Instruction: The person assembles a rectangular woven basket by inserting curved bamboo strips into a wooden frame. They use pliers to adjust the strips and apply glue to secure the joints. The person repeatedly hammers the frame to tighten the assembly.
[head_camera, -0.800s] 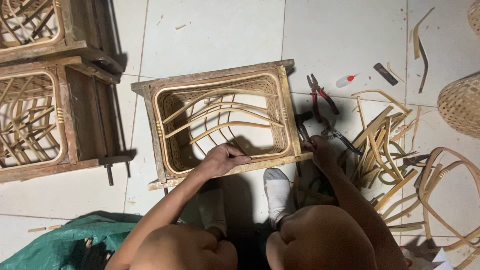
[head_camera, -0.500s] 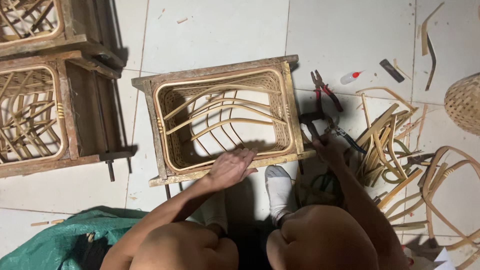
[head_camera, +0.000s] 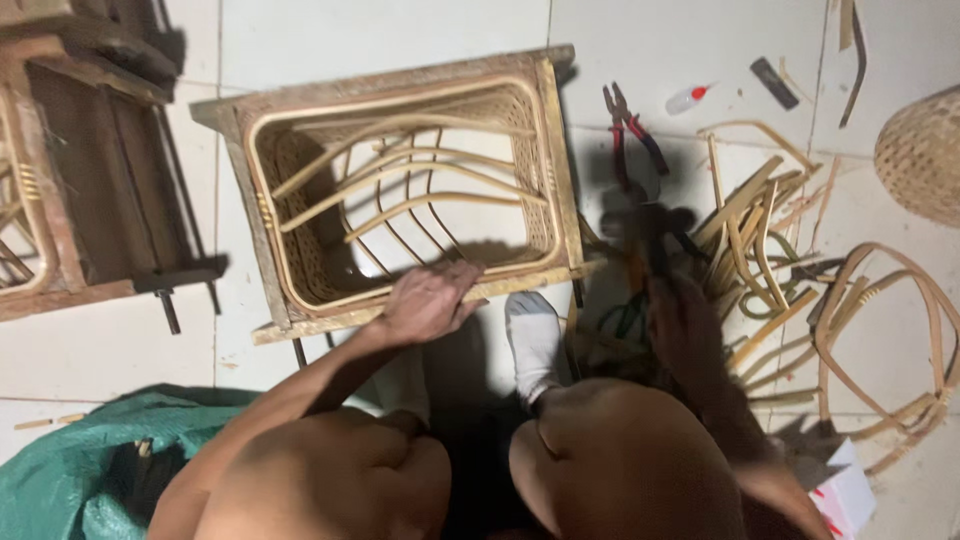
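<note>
Green cloth (head_camera: 60, 470): bunched on the floor, far left.
Rattan frame (head_camera: 400, 190): open-topped, on the white tiled floor (head_camera: 380, 40), centre.
Left hand (head_camera: 425, 300): flat on the frame's near rim, fingers spread, gripping nothing.
Right hand (head_camera: 680, 320): blurred beside the cane strips (head_camera: 760, 220); I cannot tell its grasp.
Pliers (head_camera: 628, 125): red-handled, just beyond.

A person seen from above with bare arms, bare knees, a left hand (head_camera: 428, 303), a blurred right hand (head_camera: 683, 322), and a white sock (head_camera: 533, 340).
</note>
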